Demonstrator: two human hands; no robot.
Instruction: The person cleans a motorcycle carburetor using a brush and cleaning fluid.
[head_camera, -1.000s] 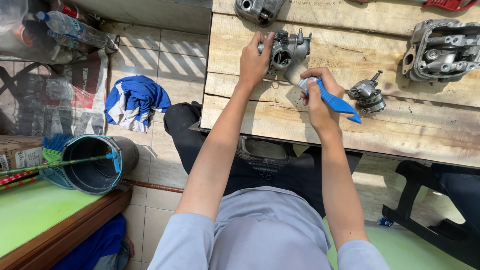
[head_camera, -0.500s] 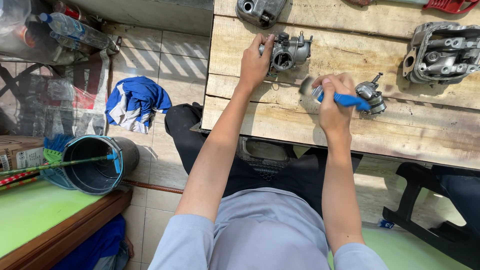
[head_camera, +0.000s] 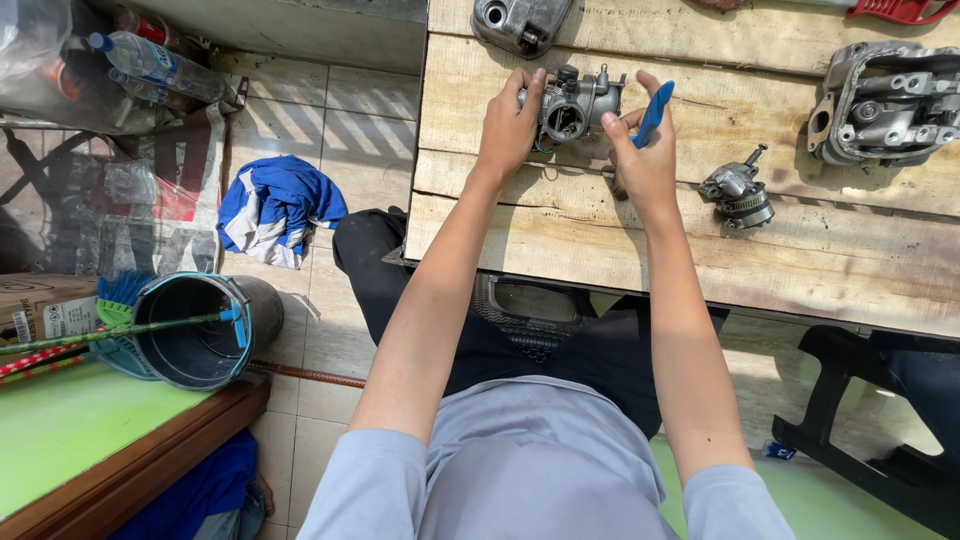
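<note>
Carburetor (head_camera: 578, 105) rests on the wooden tabletop (head_camera: 560, 235), gripped at its side by the left hand (head_camera: 512, 125). Right hand (head_camera: 645, 160) grasps a blue tool (head_camera: 654, 113) just beside it. On the floor, a dark bucket (head_camera: 205, 330) holds a green-handled broom (head_camera: 110, 333); a cardboard box (head_camera: 45, 305) lies nearby.

On the tabletop (head_camera: 560, 240), upper middle of the frame: carburetor (head_camera: 578, 104), between left hand (head_camera: 508, 128) and right hand (head_camera: 645, 165), touched by both. In the right hand, a tool handle (head_camera: 654, 112), sticking up just right of the carburetor. Further right, near that hand: small metal part (head_camera: 738, 188). Far upper right: engine casting (head_camera: 885, 102). At the top edge, above the carburetor: metal cover (head_camera: 520, 22). Left of the tabletop, on the floor: crumpled cloth (head_camera: 277, 206); lower left, bucket (head_camera: 195, 330), with a stick (head_camera: 110, 334) across its rim.
</note>
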